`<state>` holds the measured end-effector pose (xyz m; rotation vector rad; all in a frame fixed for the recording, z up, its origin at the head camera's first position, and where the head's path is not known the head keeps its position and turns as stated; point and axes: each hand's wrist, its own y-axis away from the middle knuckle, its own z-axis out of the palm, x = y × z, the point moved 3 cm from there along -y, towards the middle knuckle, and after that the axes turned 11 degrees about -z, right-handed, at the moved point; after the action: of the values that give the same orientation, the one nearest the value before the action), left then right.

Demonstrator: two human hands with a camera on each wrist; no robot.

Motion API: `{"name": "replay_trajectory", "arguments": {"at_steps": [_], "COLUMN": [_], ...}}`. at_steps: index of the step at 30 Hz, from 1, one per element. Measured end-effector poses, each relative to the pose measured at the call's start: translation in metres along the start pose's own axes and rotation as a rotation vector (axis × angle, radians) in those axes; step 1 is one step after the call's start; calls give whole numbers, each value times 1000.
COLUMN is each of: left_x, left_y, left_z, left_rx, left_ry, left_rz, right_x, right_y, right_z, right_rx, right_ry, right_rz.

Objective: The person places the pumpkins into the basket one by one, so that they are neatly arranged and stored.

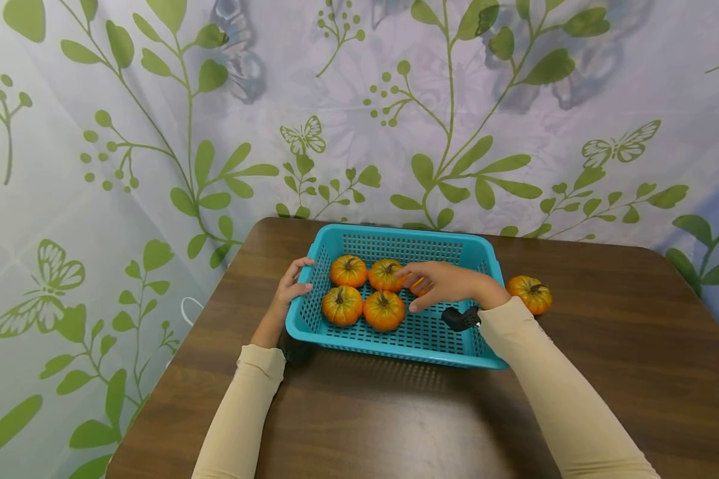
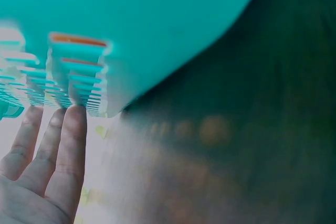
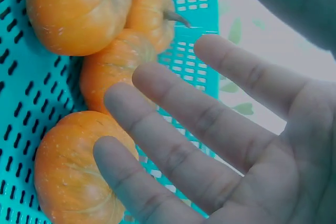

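Observation:
A blue plastic basket point(image 1: 395, 346) with mesh sides holds several small orange pumpkins point(image 1: 384, 311), grouped in its left and middle parts. My left hand point(image 1: 289, 287) rests against the basket's left side; in the left wrist view, its straight fingers point(image 2: 68, 156) touch the mesh from outside. Over the inside of the basket hovers my right hand point(image 1: 446, 283), palm down and holding nothing. It partly covers one pumpkin point(image 1: 420, 287) in the head view. In the right wrist view its spread fingers point(image 3: 205, 116) overlap the pumpkins, the nearest one point(image 3: 79, 171) beside the little fingertip.
Another orange pumpkin point(image 1: 530, 295) lies on the brown wooden table point(image 1: 623, 332), just right of the basket. A leaf-patterned cloth point(image 1: 359, 133) hangs behind the table and along its left side. A black wrist device point(image 1: 460, 319) sits under my right wrist.

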<state>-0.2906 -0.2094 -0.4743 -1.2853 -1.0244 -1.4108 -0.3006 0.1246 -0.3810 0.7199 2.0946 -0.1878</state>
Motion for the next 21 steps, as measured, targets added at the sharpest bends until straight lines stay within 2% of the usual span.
{"name": "replay_trajectory", "arguments": {"at_steps": [16, 21], "left_x": [0, 2], "left_y": [0, 1], "left_z": [0, 1], "left_rx": [8, 8], "left_ry": [-26, -29], "left_rz": [-21, -26], "right_x": [-1, -1], "right_y": [31, 42], "right_z": [-5, -7], "right_rx": [152, 225], "right_ry": [-249, -285], "right_rz": [-137, -182]}}
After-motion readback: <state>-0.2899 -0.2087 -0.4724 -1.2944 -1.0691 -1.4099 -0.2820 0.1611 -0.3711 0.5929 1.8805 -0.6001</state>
